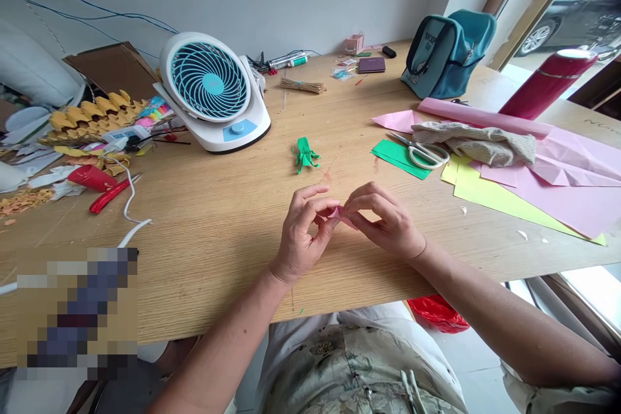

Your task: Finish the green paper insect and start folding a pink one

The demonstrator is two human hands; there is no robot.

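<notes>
Just above the table near its front edge, a small folded piece of pink paper (347, 220) is pinched between my two hands. My left hand (303, 228) grips its left end between thumb and fingers. With thumb and fingertips pressed together, my right hand (385, 218) holds the paper from the other side. Fingers hide much of its shape. Beyond my hands lies a green folded paper figure (305, 155) with thin leg-like points. To the right, white-handled scissors (427, 154) rest on green paper sheets (395, 156).
A white and blue fan (213, 84) stands at the back left. Pink sheets (572, 200), yellow paper (504, 204), a grey cloth (480, 141) and a red bottle (548, 83) lie or stand right. A teal bag (449, 55) stands behind; a red cutter (110, 197) lies left.
</notes>
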